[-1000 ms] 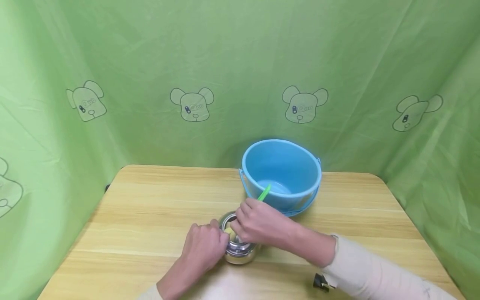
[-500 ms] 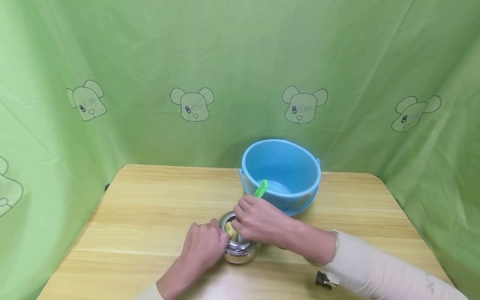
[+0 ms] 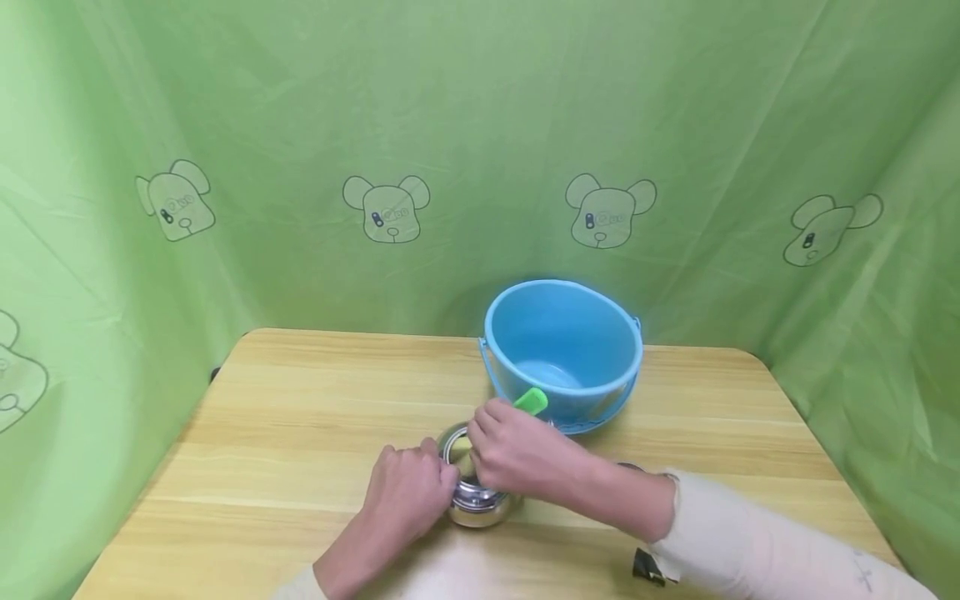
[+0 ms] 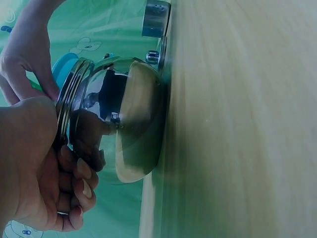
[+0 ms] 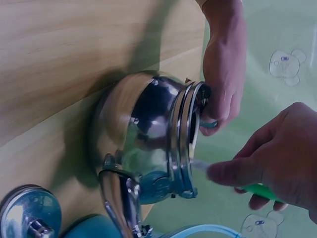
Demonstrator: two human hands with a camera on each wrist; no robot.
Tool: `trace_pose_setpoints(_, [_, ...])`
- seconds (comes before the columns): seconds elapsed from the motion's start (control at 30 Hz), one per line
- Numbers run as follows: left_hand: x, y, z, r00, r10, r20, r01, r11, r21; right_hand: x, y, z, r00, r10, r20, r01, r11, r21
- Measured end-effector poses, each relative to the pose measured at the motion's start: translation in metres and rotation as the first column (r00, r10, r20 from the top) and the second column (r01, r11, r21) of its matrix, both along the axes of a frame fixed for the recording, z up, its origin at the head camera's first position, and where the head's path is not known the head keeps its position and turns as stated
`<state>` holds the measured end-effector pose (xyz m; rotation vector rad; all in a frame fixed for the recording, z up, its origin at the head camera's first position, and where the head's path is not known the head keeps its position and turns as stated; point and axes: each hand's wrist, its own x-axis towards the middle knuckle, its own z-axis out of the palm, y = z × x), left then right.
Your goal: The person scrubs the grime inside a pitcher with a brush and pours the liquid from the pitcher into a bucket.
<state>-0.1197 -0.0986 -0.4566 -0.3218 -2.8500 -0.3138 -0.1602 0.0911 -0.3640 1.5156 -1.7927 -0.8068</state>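
Observation:
A shiny metal teapot (image 3: 477, 510) stands without its lid on the wooden table, its round mouth facing up. My left hand (image 3: 408, 487) holds it at the side opposite the spout (image 5: 119, 201), fingers curled close under the rim in the left wrist view. Over the mouth, my right hand (image 3: 517, 446) grips a green-handled tool (image 3: 532, 402) with a pale shaft (image 5: 199, 165). That shaft runs down into the teapot, where the tool's end is mostly hidden. Something yellowish (image 3: 462, 457) shows inside the mouth, beside the right fingers.
Just behind the teapot stands a blue bucket (image 3: 562, 333) with its handle lowered. A metal lid (image 5: 32, 213) with a knob lies on the table near the spout. Beyond it, a small metal cup (image 4: 155, 20) is visible. Green printed cloth (image 3: 480, 125) surrounds the table.
The tool's green handle first rose and tilted left, then came down and swung right. My right hand shifted slightly with it. The left hand and teapot stayed in place.

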Motion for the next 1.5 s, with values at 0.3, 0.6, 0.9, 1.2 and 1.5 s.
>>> trace_pose_setpoints(0.3, [0.001, 0.001, -0.002, 0.997, 0.000, -0.071, -0.003, 0.999, -0.050, 0.017, -0.003, 0.009, 0.997, -0.076, -0.027, 0.078, 0.992, 0.095])
trace_pose_setpoints(0.6, [0.002, 0.001, -0.004, 0.987, -0.008, -0.158, -0.009, 0.995, -0.104, 0.021, -0.014, 0.020, 0.994, -0.113, 0.008, 0.111, 0.983, 0.146])
trace_pose_setpoints(0.9, [0.001, 0.002, -0.004, 0.994, 0.011, -0.112, -0.019, 0.997, -0.072, 0.008, -0.016, 0.025, 0.980, -0.147, 0.132, 0.117, 0.970, 0.213])
trace_pose_setpoints(1.2, [0.001, 0.002, -0.002, 0.998, 0.035, -0.042, -0.037, 0.999, -0.034, 0.001, -0.017, 0.032, 0.942, -0.237, 0.239, 0.172, 0.949, 0.263])
trace_pose_setpoints(1.5, [0.000, 0.003, -0.003, 0.998, 0.036, -0.043, -0.038, 0.999, -0.032, -0.001, -0.012, 0.033, 0.854, -0.339, 0.395, 0.235, 0.928, 0.289])
